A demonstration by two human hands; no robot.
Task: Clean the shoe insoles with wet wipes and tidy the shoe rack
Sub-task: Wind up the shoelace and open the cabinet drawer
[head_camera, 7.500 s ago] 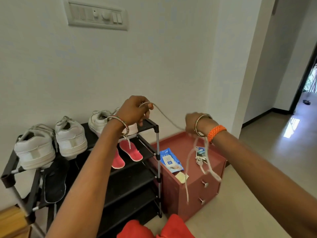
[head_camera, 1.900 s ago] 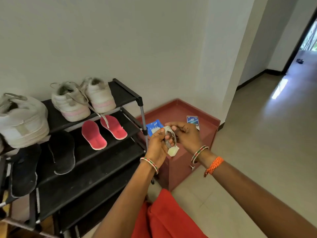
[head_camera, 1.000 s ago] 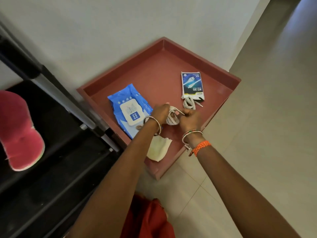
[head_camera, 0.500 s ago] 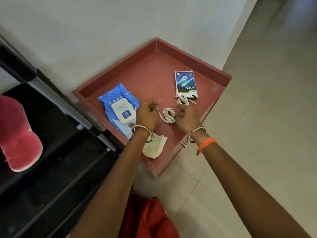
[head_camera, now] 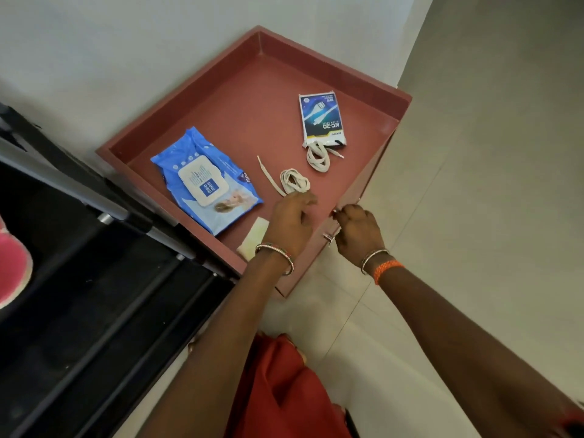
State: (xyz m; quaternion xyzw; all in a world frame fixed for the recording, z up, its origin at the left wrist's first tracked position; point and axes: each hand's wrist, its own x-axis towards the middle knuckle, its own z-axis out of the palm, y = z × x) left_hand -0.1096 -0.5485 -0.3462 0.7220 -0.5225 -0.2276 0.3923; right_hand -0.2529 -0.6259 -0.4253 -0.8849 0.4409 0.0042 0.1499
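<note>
Both hands over the cabinet's (head_camera: 363, 90) near corner: left hand (head_camera: 292, 221) relaxed, holding nothing; right hand (head_camera: 357, 232) curled, grasp unclear. Used wipe (head_camera: 252, 238) at near edge, wet wipes pack (head_camera: 205, 184) by left edge, coiled laces (head_camera: 294, 181) mid-top.

Pink insole (head_camera: 12, 267) cut by frame edge at 9 o'clock, only part shows. Used wipe (head_camera: 254, 237) half hidden under left hand (head_camera: 289, 221). Shoe rack (head_camera: 94, 311) cropped at 8 o'clock. Right hand (head_camera: 358, 233) at the counter (head_camera: 363, 191) front edge: fingertips hidden, contact w/ drawer knob (head_camera: 330, 238) unclear. Cable pack (head_camera: 321, 121) small print unreadable.
</note>
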